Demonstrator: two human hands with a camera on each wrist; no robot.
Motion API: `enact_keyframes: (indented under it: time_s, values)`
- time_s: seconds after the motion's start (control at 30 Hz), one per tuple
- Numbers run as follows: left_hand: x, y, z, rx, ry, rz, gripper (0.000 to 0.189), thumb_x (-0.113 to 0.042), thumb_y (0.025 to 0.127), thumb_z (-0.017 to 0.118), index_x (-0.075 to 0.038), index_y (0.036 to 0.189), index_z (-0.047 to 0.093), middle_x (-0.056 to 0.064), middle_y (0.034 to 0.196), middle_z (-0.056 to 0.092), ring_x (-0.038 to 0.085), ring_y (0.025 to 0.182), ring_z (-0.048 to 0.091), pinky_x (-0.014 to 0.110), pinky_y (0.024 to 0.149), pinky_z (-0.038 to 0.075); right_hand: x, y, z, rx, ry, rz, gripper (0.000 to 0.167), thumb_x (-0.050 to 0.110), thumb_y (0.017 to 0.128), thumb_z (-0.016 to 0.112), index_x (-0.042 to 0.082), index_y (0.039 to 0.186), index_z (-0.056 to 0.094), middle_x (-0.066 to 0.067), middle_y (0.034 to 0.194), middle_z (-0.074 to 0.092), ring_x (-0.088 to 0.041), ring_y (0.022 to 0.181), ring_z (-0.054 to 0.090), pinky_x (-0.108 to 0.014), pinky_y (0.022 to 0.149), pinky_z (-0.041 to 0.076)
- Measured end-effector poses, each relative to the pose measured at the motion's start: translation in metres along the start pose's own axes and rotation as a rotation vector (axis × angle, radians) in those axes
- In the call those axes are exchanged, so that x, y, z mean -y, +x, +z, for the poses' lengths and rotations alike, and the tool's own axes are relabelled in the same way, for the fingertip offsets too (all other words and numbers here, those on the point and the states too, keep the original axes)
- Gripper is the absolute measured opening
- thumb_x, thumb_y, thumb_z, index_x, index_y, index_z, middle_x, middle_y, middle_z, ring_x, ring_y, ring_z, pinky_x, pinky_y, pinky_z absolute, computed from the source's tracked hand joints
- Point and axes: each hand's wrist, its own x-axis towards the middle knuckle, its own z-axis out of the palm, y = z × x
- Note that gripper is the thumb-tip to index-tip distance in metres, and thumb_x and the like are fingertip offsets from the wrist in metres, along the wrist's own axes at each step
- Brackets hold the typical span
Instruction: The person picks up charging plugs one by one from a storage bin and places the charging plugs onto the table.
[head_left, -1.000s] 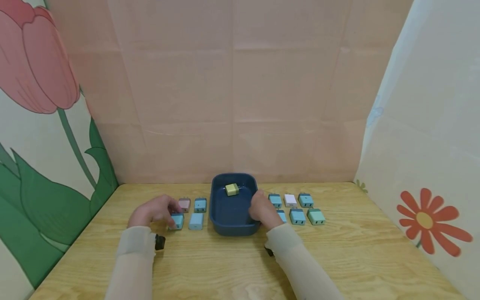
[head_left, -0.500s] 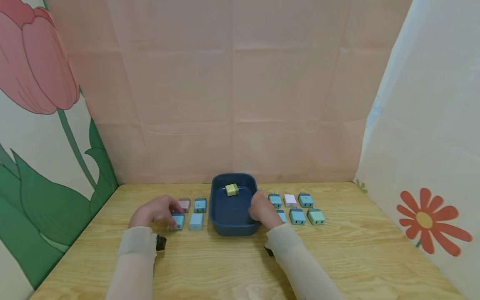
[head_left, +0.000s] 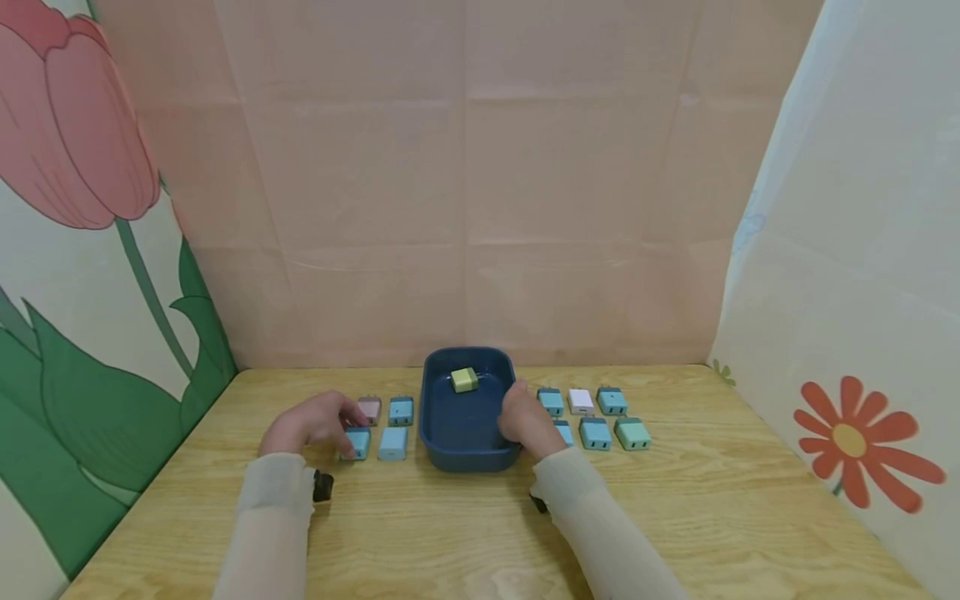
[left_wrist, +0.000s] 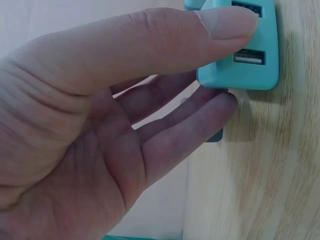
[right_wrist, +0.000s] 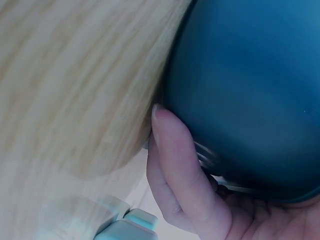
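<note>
My left hand (head_left: 311,423) pinches a light-blue USB wall charger (head_left: 360,444) at the front left of the table. In the left wrist view, the thumb lies across the charger's (left_wrist: 267,55) port face, partly covering one of two ports, with fingers on the far side. My right hand (head_left: 525,421) grips the right wall of a dark blue rectangular tub (head_left: 461,458). In the right wrist view, fingers press along the outside of the tub (right_wrist: 240,100); the thumb is out of sight. A yellow charger (head_left: 463,380) lies inside the tub, towards the back.
Left of the tub are a pink charger (head_left: 369,409), a blue charger (head_left: 401,411) and a plain pale-blue charger (head_left: 392,444). To the right, two rows hold several more, including a white charger (head_left: 581,401) and a green charger (head_left: 632,433). A pink backdrop (head_left: 480,208) rises behind the table.
My left hand and the charger at its fingertips have shifted very slightly to the right. The right hand and the tub have stayed in place.
</note>
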Motion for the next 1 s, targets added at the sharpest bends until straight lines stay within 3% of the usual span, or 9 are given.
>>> enact_keyframes:
  time_s: [0.57,1.0]
  values:
    - [-0.002,0.001,0.001,-0.001,-0.002,-0.007,0.049,-0.001,0.08,0.093,-0.009,0.126,0.079,0.011,0.13,0.075,0.028,0.118,0.067,0.058,0.112,0.053,-0.002,-0.002,-0.001,0.006,0.005,-0.014,0.083,0.012,0.111,0.053,-0.003,0.172,-0.002,-0.035,0.139,0.063,-0.029,0.06,0.072,-0.037,0.051,0.059]
    - [0.0,-0.002,-0.003,0.01,-0.061,0.018,0.051,-0.005,0.081,0.094,-0.008,0.128,0.076,0.01,0.13,0.075,0.028,0.119,0.068,0.057,0.111,0.053,-0.004,0.008,0.005,0.008,0.014,-0.018,0.085,0.011,0.111,0.054,-0.003,0.172,-0.003,-0.035,0.128,0.068,-0.031,0.058,0.072,-0.038,0.049,0.058]
